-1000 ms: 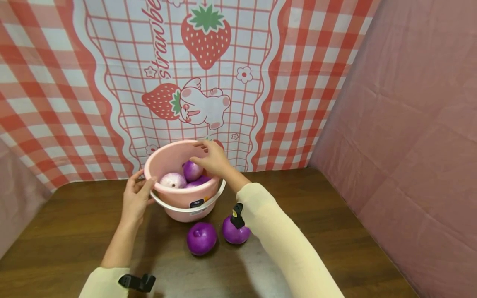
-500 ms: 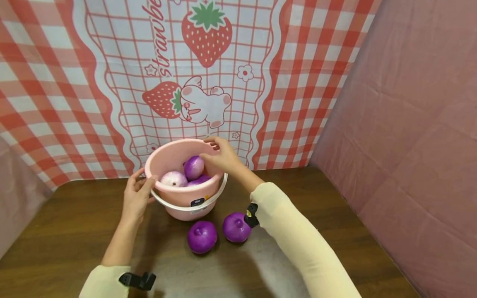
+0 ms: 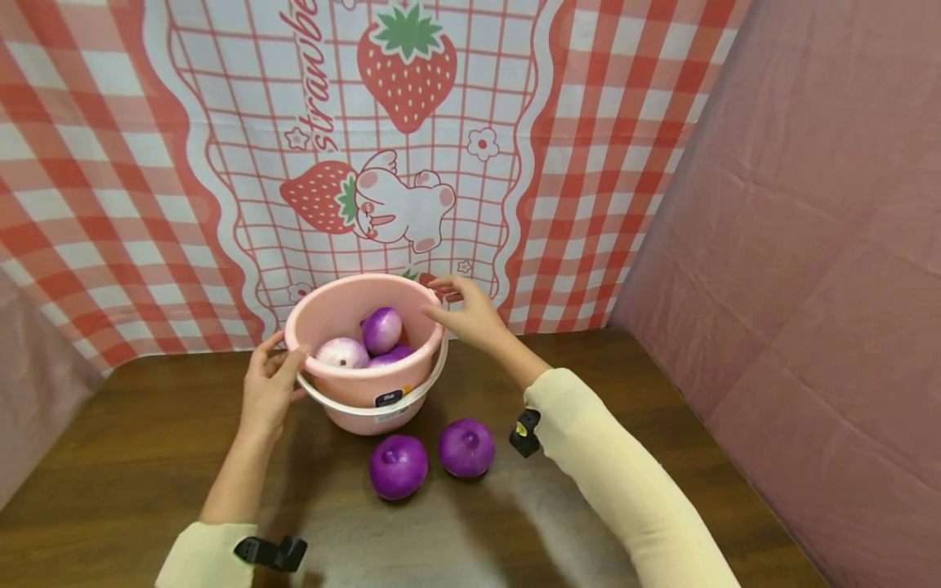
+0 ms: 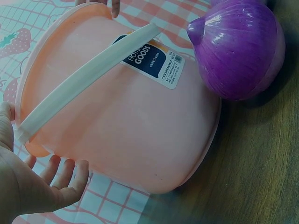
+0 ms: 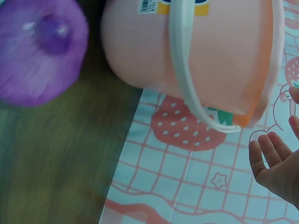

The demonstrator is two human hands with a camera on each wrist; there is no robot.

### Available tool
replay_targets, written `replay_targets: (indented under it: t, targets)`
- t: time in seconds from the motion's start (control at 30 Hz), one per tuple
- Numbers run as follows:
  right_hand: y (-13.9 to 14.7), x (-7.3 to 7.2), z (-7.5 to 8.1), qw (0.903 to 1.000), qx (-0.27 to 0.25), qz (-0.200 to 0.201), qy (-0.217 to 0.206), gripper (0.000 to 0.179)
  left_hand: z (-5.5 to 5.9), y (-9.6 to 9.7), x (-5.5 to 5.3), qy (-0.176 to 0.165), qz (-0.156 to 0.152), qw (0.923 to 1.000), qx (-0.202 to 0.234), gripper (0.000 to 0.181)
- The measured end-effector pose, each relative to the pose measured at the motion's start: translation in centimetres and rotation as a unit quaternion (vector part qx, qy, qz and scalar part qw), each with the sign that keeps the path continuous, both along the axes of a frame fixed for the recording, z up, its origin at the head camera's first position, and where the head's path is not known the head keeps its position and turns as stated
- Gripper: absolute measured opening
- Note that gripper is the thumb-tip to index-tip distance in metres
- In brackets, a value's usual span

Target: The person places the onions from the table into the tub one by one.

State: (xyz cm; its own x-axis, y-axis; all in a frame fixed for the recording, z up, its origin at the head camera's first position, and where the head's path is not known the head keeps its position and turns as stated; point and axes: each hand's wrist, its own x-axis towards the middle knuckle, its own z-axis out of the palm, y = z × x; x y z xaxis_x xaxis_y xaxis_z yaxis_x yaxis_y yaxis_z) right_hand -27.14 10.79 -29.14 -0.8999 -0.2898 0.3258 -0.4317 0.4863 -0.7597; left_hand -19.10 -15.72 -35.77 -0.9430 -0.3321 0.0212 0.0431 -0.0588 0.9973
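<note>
A pink bucket (image 3: 345,388) with a white handle (image 4: 88,79) hanging down its front stands at the back of the table. Inside it lie a pale onion (image 3: 342,353), a purple onion (image 3: 382,329) and another purple onion (image 3: 391,356), partly hidden by the rim. My left hand (image 3: 266,388) holds the bucket's left side, thumb at the rim and fingers along the outside. At the right rim is my right hand (image 3: 474,317), its fingers loosely spread and nothing held; the right wrist view shows its fingers (image 5: 268,151) just off the rim.
Two more purple onions, one onion (image 3: 398,467) and another onion (image 3: 466,448) to its right, rest on the brown wooden table (image 3: 588,400) in front of the bucket. Close behind the bucket hangs a strawberry-print cloth (image 3: 478,204); a pink cloth wall (image 3: 809,245) borders the right.
My right hand has drawn back to the right, out of the bucket's mouth to its right rim. The bucket's onions show more fully. My left hand has stayed at the bucket.
</note>
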Motion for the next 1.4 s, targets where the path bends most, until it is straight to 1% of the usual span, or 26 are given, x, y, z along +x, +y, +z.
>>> replay_targets:
  t: [0.2,0.37,0.5,0.8,0.97,1.1,1.27,1.4]
  targets:
    - [1.5,0.6,-0.5,0.9996,0.009,-0.016,-0.023,0.039,-0.1,0.0,0.0,-0.002,-0.002,1.0000,-0.001,0.059]
    - [2.5,1.0,-0.9,0.9990,0.035,-0.016,-0.021,0.043,-0.1,-0.1,0.0,0.000,-0.001,1.0000,-0.001,0.059]
    - [3.3,1.4,-1.4,0.9988,0.044,-0.013,-0.016,0.042,-0.1,0.0,0.0,-0.001,-0.002,1.0000,0.000,0.060]
    - [4.8,2.0,-2.5,0.9995,0.030,-0.012,-0.005,0.036,0.0,0.1,0.1,0.002,0.000,0.9999,0.010,0.060]
    - [5.3,2.3,-3.4,0.9991,0.034,-0.020,-0.014,0.036,-0.1,0.0,0.1,0.001,0.000,1.0000,0.003,0.060]
    - [5.6,2.6,-4.0,0.9990,0.041,-0.008,-0.018,0.038,-0.2,0.0,0.2,0.001,-0.002,1.0000,0.003,0.061]
    - [5.9,3.2,-4.4,0.9977,0.063,0.002,-0.025,0.039,-0.1,0.0,0.2,0.003,-0.003,1.0000,0.007,0.060]
    - [6.3,3.7,-4.7,0.9963,0.081,0.010,-0.028,0.037,-0.1,0.0,0.2,0.001,-0.003,1.0000,0.006,0.060]
